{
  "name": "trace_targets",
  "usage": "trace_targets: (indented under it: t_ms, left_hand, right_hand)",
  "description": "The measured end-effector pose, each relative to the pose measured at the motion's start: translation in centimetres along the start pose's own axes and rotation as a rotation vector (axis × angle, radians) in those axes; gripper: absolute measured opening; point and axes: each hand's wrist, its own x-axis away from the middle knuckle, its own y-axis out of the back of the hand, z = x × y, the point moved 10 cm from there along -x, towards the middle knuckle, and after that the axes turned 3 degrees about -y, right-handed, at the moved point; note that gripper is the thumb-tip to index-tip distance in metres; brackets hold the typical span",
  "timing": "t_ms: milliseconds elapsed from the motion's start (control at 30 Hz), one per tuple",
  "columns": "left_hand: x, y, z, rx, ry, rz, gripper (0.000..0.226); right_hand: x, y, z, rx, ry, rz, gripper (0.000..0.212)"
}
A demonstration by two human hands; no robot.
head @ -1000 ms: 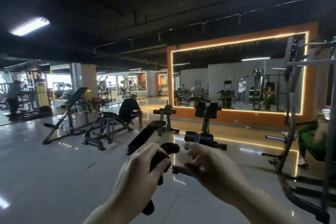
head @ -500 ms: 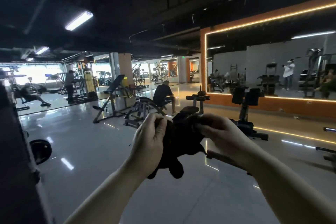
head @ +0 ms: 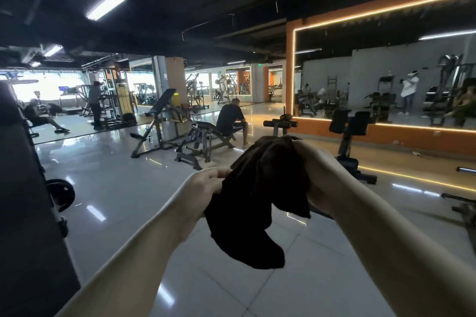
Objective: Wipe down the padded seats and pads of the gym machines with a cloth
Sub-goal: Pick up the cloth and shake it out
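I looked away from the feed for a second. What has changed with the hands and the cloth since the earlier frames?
A second ago only the left hand gripped the dark cloth, bunched; the right hand was reaching in. The right hand has since taken hold, and the cloth now hangs opened out between both hands. The view has swung left. No pad is being wiped yet; the seated person is still on the bench.

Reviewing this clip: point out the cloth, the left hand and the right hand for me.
cloth (head: 260,195), head view, on the dark bunched middle of the fabric.
left hand (head: 203,188), head view, on the back of the hand gripping the cloth's left edge.
right hand (head: 322,175), head view, on the hand's middle, beside the cloth.
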Motion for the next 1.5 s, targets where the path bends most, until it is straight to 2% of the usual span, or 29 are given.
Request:
trace_targets:
  t_ms: [100,200,267,333,367,433,500,533,600,700,767,867,933,1000,1033,1100,1167,1233,1267,1300,1400,1500]
  left_hand:
    - [0.1,-0.3,0.1,-0.029,-0.014,0.07,0.039]
    - [0.6,-2.4,-1.0,-0.121,-0.143,0.17,0.062]
    - [0.5,-2.8,-0.9,-0.168,-0.208,0.061,0.07]
    - [0.5,-2.1,-0.8,-0.437,-0.29,-0.178,0.078]
    - [0.8,-2.0,-1.2,-0.548,-0.342,-0.282,0.077]
    - [1.4,-2.1,-2.1,-0.564,-0.431,-0.37,0.067]
    - [1.2,-3.3,-2.1,-0.57,-0.46,-0.295,0.059]
    - [0.9,-4.4,-1.9,-0.599,-0.466,-0.205,0.051]
    - [0.2,-6.3,-1.1,-0.591,-0.434,-0.008,0.026]
    - [-0.6,-8.1,0.1,-0.51,-0.355,0.204,0.007]
    - [-0.9,-8.8,0.8,-0.448,-0.29,0.311,0.015]
    - [-0.5,-10.0,1.5,-0.206,-0.161,0.438,0.047]
    - [-0.3,-10.4,1.4,0.034,-0.063,0.425,0.049]
    - [-0.5,-10.4,1.3,0.353,0.042,0.357,0.042]
    - [-0.8,-10.2,1.6,0.497,0.095,0.316,0.042]
    - [-1.4,-9.8,2.7,0.643,0.2,0.225,0.045]
    - [-1.8,-9.3,4.3,0.652,0.31,0.139,0.053]
    - [-1.7,-8.3,5.6,0.647,0.396,0.074,0.055]
    - [-1.6,-8.0,5.7,0.655,0.413,0.077,0.054]
    - [-1.5,-7.7,5.5,0.658,0.419,0.102,0.049]
    - [-1.2,-6.7,4.9,0.554,0.402,0.165,0.034]
    - [-1.5,-4.0,5.2,0.342,0.406,0.037,0.03]
  right_hand:
    - [-0.2,-2.1,-0.1,0.017,0.008,0.089,0.028]
    - [-0.5,-3.4,-0.1,0.028,0.004,0.136,0.028]
    - [-0.7,-3.7,-0.3,0.031,-0.007,0.137,0.025]
    - [-0.8,-3.8,-0.4,0.023,-0.017,0.147,0.025]
    - [-1.0,-3.5,-0.4,0.017,-0.019,0.143,0.026]
    - [-1.2,-2.5,-0.4,0.023,-0.012,0.11,0.028]
    - [-1.4,-1.4,-0.3,0.042,-0.007,0.068,0.026]
    - [-1.6,-0.7,-0.3,0.064,-0.007,0.042,0.025]
    - [-2.0,0.9,-0.4,0.146,-0.032,-0.008,0.023]
    - [-2.0,3.2,-1.1,0.221,-0.13,-0.039,0.029]
    - [-1.7,4.5,-1.9,0.253,-0.199,-0.031,0.03]
    - [-1.1,5.8,-3.0,0.234,-0.264,0.021,0.027]
    - [-1.6,6.7,-4.2,0.05,-0.238,0.03,0.036]
    - [-2.6,8.4,-7.5,-0.164,-0.263,-0.094,0.043]
    - [-2.8,8.4,-10.1,-0.192,-0.322,-0.114,0.037]
    - [-1.7,6.5,-15.1,-0.126,-0.458,-0.024,0.03]
    - [0.1,4.2,-17.9,-0.166,-0.553,0.113,0.053]
    - [1.5,2.8,-17.2,-0.271,-0.503,0.239,0.086]
    - [1.2,3.2,-16.2,-0.326,-0.463,0.237,0.093]
    - [1.1,3.7,-14.7,-0.331,-0.407,0.219,0.093]
    - [-0.9,5.3,-10.7,-0.175,-0.195,0.127,0.063]
    - [-1.4,6.6,-7.9,-0.108,-0.078,0.04,0.048]
